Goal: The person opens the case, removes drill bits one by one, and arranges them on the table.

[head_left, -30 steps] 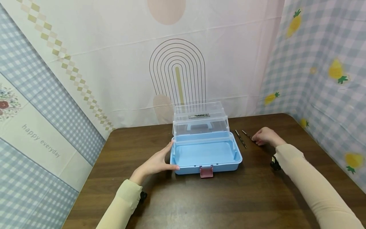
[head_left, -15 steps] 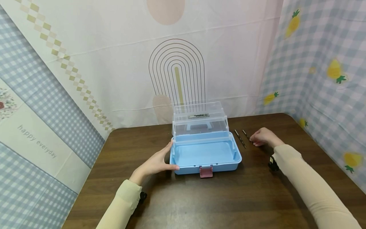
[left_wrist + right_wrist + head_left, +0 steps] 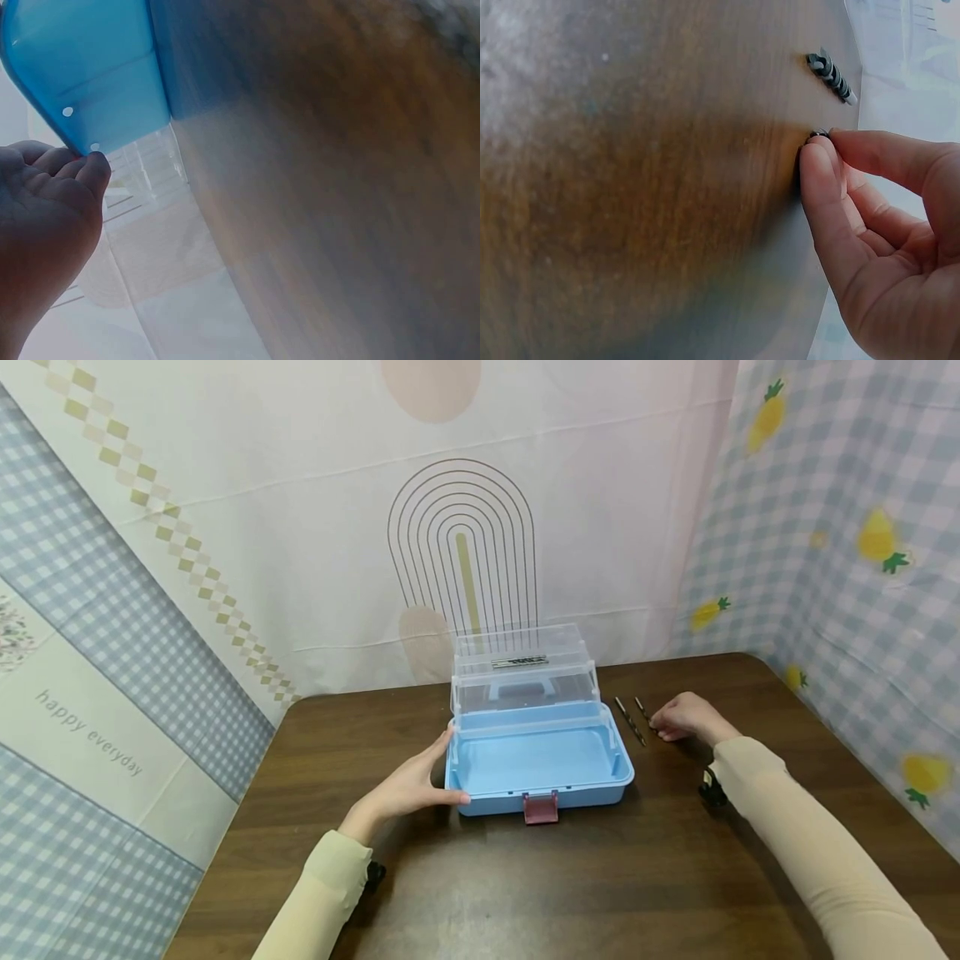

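Observation:
A light blue toolbox [image 3: 540, 802] with clear lift-up trays stands open on the table. My left hand [image 3: 408, 787] holds its left end, thumb on the front rim and fingers along the side; in the left wrist view the fingertips bend at the edge of the blue wall [image 3: 112, 67]. Right of the box, my right hand [image 3: 686, 717] pinches a drill bit [image 3: 642, 706] between thumb and index finger. Most of that bit is hidden by the fingers in the right wrist view. Another drill bit [image 3: 630, 721] lies between the hand and the box.
Several drill bits [image 3: 520, 662] lie in the upper clear tray [image 3: 465, 672]. A pinkish latch [image 3: 541, 808] hangs at the box front. Behind the brown table [image 3: 480, 893] hangs a patterned cloth [image 3: 337, 568], with a checked cloth [image 3: 847, 635] on the right.
My right hand has shifted slightly left, toward the toolbox, and the pinched drill bit has turned a little. The left hand stays on the box.

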Motion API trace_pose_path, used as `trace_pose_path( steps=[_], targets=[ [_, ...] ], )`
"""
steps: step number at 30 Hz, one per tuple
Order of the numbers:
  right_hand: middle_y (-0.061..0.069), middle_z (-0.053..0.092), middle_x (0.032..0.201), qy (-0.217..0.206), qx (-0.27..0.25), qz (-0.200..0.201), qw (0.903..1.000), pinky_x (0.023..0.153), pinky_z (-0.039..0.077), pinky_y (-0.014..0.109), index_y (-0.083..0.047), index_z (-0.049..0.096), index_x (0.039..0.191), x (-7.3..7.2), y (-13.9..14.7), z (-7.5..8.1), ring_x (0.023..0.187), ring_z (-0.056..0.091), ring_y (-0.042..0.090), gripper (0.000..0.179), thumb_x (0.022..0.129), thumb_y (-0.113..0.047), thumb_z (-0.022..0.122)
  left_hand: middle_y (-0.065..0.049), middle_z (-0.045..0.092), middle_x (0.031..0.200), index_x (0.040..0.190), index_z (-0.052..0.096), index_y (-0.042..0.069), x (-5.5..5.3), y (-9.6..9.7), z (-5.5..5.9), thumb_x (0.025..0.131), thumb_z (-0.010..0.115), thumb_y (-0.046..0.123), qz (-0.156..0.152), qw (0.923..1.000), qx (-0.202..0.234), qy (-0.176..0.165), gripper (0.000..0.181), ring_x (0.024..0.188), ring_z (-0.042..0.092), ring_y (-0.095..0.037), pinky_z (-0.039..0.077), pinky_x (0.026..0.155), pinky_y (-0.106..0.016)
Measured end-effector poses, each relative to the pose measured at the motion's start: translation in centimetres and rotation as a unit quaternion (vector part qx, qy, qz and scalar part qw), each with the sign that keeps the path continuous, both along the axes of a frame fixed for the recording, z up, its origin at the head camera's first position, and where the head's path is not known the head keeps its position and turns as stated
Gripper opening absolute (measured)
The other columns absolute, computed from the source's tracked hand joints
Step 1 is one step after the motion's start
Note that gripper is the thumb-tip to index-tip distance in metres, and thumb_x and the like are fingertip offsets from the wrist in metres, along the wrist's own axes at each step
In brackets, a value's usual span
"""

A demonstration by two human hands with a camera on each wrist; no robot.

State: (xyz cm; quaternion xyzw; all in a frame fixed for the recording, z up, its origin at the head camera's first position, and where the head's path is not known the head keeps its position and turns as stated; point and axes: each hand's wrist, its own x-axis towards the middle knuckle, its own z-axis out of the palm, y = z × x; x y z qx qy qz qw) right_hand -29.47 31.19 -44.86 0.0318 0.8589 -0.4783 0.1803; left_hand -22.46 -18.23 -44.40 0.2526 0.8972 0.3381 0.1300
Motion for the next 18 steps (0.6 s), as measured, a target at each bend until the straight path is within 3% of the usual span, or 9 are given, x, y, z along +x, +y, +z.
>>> trace_pose_path(
  steps=[18],
  targets=[
    [0.012, 0.069, 0.086, -0.005, 0.0, -0.004, 1.0, 0.065, 0.058, 0.027, 0.019, 0.067, 0.107, 0.14, 0.08, -0.36, 0.067, 0.064, 0.012, 0.026, 0.098, 0.0, 0.052, 0.008, 0.002, 0.167, 0.163, -0.001, 0.027, -0.04, -0.01, 0.08, 0.079, 0.081, 0.057, -0.001, 1.0, 0.001, -0.004, 0.12, 0.152, 0.015, -0.019, 0.023, 0.118, -0.05]
  ],
)
